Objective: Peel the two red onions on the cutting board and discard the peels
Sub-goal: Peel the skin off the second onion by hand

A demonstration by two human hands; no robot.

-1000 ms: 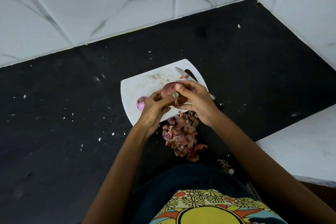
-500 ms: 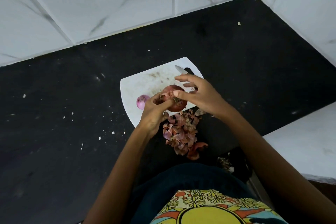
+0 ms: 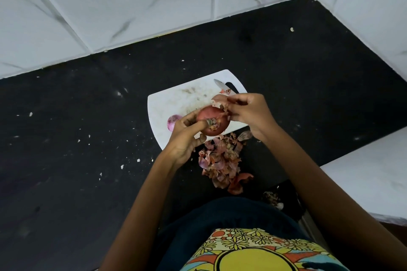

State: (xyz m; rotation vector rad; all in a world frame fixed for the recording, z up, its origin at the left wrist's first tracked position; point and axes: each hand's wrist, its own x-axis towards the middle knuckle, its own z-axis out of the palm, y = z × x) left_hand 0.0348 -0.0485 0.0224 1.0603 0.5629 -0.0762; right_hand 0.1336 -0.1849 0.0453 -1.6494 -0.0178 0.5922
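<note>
My left hand [image 3: 186,136] grips a red onion [image 3: 212,122] above the near edge of the white cutting board [image 3: 176,101], its root end facing me. My right hand [image 3: 248,112] pinches a strip of dry peel [image 3: 219,102] pulled up off the onion's far side. A smaller purple peeled onion [image 3: 172,121] lies on the board just left of my left hand, partly hidden by it. A pile of loose peels [image 3: 222,160] lies on the black counter in front of the board.
A knife [image 3: 224,88] lies on the board's far right corner, partly behind my right hand. White crumbs dot the black counter [image 3: 88,138]. Tiled walls [image 3: 132,6] close the back and right; a white ledge [image 3: 365,171] stands at right.
The onion has turned in my left hand so the root end faces me. My right hand has moved up and right, pulling a strip of peel away from the onion.
</note>
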